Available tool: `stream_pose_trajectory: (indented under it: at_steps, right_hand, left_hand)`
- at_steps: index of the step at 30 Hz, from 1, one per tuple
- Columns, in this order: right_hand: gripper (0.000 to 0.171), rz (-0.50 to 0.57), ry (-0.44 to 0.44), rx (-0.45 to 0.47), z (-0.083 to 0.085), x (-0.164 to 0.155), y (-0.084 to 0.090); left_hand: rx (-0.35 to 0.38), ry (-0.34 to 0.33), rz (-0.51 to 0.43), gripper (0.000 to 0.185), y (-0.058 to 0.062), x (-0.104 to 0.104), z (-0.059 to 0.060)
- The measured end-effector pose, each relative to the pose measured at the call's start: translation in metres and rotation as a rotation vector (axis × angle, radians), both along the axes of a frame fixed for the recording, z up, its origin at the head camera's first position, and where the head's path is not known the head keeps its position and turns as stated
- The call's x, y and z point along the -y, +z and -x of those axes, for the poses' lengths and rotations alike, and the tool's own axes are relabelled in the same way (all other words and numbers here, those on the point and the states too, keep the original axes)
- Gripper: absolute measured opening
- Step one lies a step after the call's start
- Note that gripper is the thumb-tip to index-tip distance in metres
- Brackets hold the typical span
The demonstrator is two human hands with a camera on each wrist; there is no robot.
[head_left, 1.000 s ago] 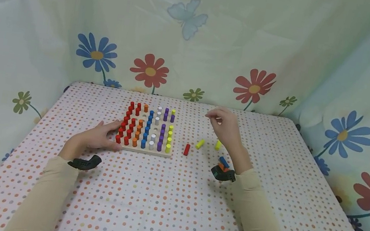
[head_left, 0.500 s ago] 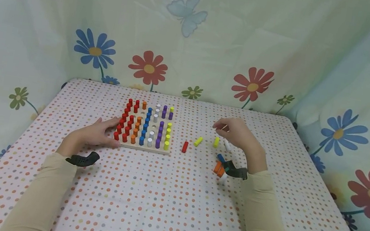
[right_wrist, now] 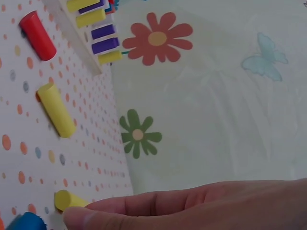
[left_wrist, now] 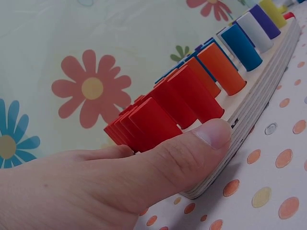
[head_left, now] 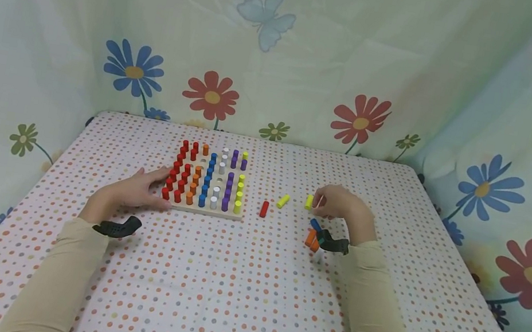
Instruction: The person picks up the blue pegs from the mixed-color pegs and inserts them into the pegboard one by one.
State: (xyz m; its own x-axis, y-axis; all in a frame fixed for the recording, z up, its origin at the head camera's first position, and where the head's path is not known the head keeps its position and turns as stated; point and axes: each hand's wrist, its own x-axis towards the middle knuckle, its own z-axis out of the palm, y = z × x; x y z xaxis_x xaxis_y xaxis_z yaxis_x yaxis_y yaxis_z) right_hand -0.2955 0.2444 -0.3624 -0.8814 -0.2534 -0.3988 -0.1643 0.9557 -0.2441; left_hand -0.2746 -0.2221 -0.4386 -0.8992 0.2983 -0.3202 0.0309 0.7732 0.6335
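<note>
Step in hand: the right hand (head_left: 343, 206) is lowered among the loose pegs on the table, fingers curled, fingertips right beside the short yellow wooden cylinder peg (head_left: 309, 201); I cannot tell whether it already pinches anything.
Left hand: the left hand (head_left: 136, 192) lies flat with straight fingers against the near left corner of the square pale plywood pegboard (head_left: 206, 212), thumb pressed on its edge, bracing it.
Board: rows of red, orange, blue, white, purple and yellow pegs stand upright in it; a few holes look unfilled.
Loose pegs: a second yellow peg (head_left: 283, 201) and a red cylinder peg (head_left: 264, 209) lie on their sides between board and right hand; a blue peg (head_left: 315, 224) and orange pegs (head_left: 311, 239) lie near the right wrist.
Next move, as a judgement: a firm pinch on one peg, then turning it upright over a free hole.
Surface: table (head_left: 224, 299) under white cloth with coloured dots.
Room: pale draped sheets printed with flowers and a butterfly.
</note>
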Motion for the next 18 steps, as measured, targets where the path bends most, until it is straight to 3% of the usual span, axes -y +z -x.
stream_pose_trajectory:
  at_steps: [8,18]
  right_hand:
    - [0.016,-0.034,-0.041,0.052,0.000,0.003,-0.010]
    - [0.020,-0.047,-0.019,0.054,0.001,0.009,-0.015]
  left_hand:
    - [-0.016,-0.022,0.006,0.121,0.001,0.000,0.000]
    - [-0.013,-0.014,0.008,0.121,-0.001,0.001,0.002]
